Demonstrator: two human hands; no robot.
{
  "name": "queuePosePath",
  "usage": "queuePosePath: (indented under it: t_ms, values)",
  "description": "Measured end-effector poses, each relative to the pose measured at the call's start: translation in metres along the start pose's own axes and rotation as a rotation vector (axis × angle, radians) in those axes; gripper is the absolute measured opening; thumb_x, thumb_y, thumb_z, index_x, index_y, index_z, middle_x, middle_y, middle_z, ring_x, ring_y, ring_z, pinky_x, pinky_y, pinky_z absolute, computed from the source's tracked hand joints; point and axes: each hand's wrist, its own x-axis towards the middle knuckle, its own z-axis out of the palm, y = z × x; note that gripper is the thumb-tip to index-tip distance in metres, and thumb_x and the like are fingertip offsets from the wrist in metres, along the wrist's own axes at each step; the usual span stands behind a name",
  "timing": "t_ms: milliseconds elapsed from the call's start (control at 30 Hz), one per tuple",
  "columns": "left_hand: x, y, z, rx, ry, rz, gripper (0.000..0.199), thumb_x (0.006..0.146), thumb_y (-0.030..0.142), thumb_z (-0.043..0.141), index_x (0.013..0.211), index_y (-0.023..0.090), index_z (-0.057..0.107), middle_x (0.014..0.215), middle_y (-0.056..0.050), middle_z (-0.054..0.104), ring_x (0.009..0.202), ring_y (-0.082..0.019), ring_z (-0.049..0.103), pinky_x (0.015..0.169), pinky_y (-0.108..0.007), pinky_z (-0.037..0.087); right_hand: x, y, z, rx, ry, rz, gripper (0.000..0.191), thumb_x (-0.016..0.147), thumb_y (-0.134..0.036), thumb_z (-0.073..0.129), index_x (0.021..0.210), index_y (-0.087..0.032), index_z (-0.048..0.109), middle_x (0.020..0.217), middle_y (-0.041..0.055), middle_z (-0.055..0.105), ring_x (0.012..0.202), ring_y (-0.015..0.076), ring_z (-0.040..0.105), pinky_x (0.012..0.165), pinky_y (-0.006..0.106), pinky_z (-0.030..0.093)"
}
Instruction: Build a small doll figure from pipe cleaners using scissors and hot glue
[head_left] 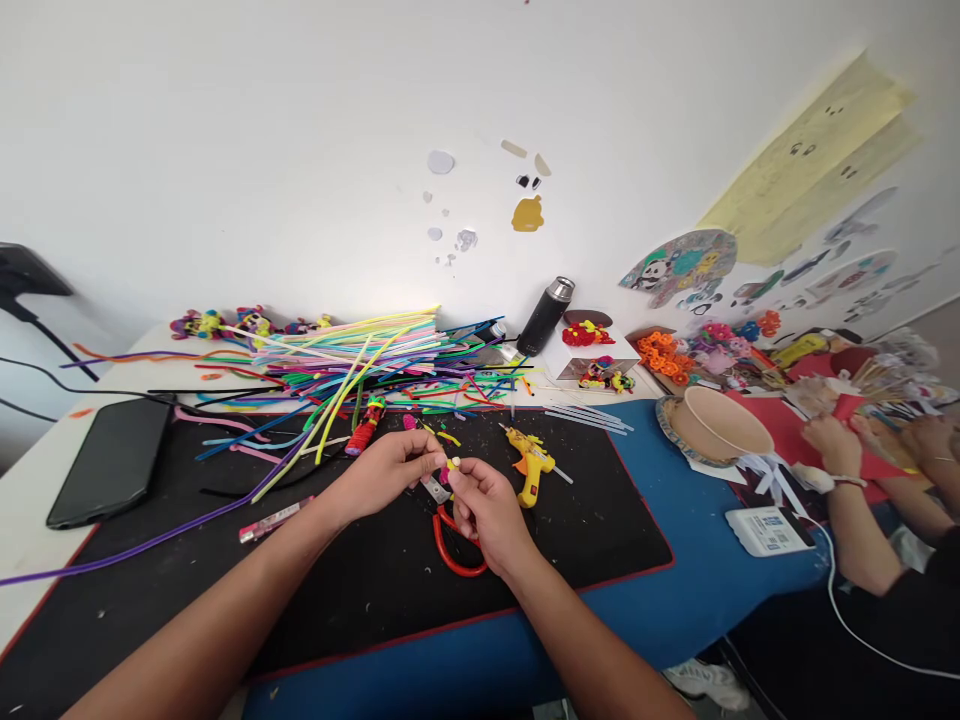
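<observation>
Both the left hand's (394,470) and right hand's (491,510) fingers pinch a small yellow-and-pink piece (451,466) above the black mat (585,540); rightward, a round bowl (727,424) rests inside a patterned basket (675,440).

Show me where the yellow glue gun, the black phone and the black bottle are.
Yellow glue gun (532,468): head view, on its body.
Black phone (112,462): head view, on its screen.
Black bottle (541,322): head view, on its side.
</observation>
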Motion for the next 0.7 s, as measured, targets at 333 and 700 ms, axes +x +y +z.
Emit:
queuePosePath:
  t_ms: [333,700]
  values:
    - [-0.001,0.008,-0.010,-0.035,0.190,-0.004,0.047,0.091,0.065,0.065,0.077,0.021,0.061,0.059,0.005,0.049,0.057,-0.014,0.042,0.057,-0.026,0.034,-0.001,0.000,0.001,0.030,0.013,-0.007,0.045,0.077,-0.057,0.087,0.090,-0.018,0.068,0.048,-0.0124,0.046,0.034,0.0045,0.035,0.034,0.018,0.019]
    - [0.003,-0.004,-0.026,0.139,0.396,-0.060,0.058,0.099,0.066,0.046,0.059,0.025,0.037,0.054,0.005,0.035,0.051,-0.015,0.034,0.053,-0.029,0.027,-0.001,0.005,-0.002,0.070,0.072,0.006,0.047,0.074,-0.057,0.089,0.089,-0.018,0.067,0.049,-0.0121,0.046,0.034,0.0045,0.035,0.034,0.017,0.019]
